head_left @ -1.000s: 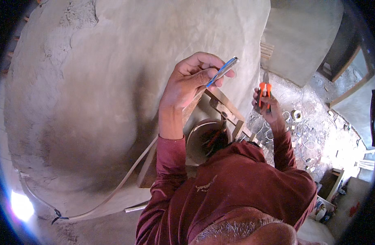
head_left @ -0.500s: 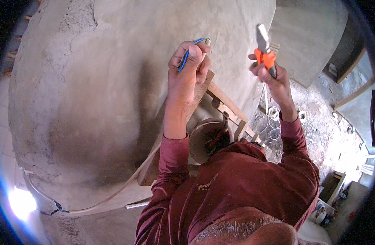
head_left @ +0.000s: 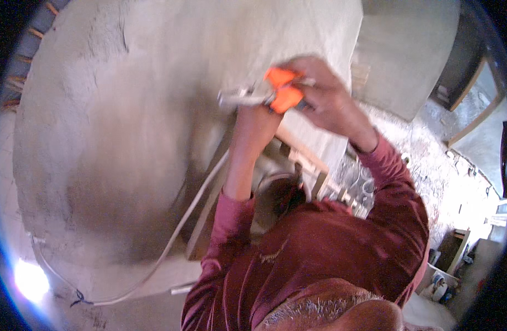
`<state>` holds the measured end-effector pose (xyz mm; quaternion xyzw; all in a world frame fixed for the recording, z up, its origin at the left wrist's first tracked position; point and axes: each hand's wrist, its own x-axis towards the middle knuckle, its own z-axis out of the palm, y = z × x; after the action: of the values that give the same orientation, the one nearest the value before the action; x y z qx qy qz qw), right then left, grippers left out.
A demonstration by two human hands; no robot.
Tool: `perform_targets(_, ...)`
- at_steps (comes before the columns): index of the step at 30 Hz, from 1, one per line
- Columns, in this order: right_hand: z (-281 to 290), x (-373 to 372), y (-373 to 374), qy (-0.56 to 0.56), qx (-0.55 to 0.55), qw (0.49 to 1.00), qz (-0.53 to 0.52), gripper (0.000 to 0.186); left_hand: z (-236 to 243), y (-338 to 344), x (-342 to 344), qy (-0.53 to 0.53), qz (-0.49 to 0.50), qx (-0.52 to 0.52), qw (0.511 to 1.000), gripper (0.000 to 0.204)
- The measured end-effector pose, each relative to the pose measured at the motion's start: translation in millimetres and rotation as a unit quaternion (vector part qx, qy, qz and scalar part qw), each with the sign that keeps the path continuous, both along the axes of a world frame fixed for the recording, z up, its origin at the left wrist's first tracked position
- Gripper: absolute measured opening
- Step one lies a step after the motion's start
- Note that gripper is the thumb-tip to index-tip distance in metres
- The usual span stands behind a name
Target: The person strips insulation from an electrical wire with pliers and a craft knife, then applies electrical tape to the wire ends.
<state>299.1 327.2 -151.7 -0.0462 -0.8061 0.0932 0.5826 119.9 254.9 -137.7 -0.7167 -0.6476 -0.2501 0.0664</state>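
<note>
My right hand (head_left: 325,96) grips pliers with orange handles (head_left: 285,96), held sideways over my left hand (head_left: 256,118), their metal jaws pointing left. The pliers hide my left hand's fingers, and blur obscures whether the jaws touch anything. A pale cable (head_left: 190,212) hangs from the area behind my left forearm and loops down to the lower left. A wooden ladder-like frame (head_left: 303,149) and a bucket (head_left: 270,187) with dark contents are below my hands.
A rough plastered wall (head_left: 115,138) fills the left side. To the right lie coiled wires (head_left: 366,185) on the debris-strewn floor, wooden door frames (head_left: 474,121), and a container of items (head_left: 438,284) at lower right.
My right hand has swung up and leftward with the pliers until they overlap my left hand. The blue-striped wire seen earlier in my left hand is now hidden.
</note>
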Motion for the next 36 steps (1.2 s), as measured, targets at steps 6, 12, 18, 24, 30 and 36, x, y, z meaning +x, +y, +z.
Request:
perform_targets(6,-5,-13,3,-0.048,0.058,0.997,-0.030,0.020,3,-18,0,-0.103,0.004,-0.053,0.993,0.028)
perform_targets(12,9,-4,6,0.045,-0.035,0.998,0.034,0.031,23,-18,15,-0.279,-0.040,-0.106,0.954,0.032)
perform_targets(18,-9,-16,16,0.264,-0.310,0.887,0.219,0.025,14,-28,17,-0.277,-0.056,-0.033,0.959,0.031)
perform_targets(24,-16,-34,3,0.402,-0.443,0.692,0.403,0.023,9,-35,22,-0.155,-0.093,0.174,0.968,0.027)
perform_targets(30,-12,-42,6,0.343,-0.423,0.732,0.409,0.029,58,-17,37,-0.362,-0.088,-0.124,0.920,0.028)
perform_targets(36,-9,-27,8,0.282,-0.428,0.746,0.426,0.041,54,-4,27,-0.335,-0.138,-0.116,0.925,0.022)
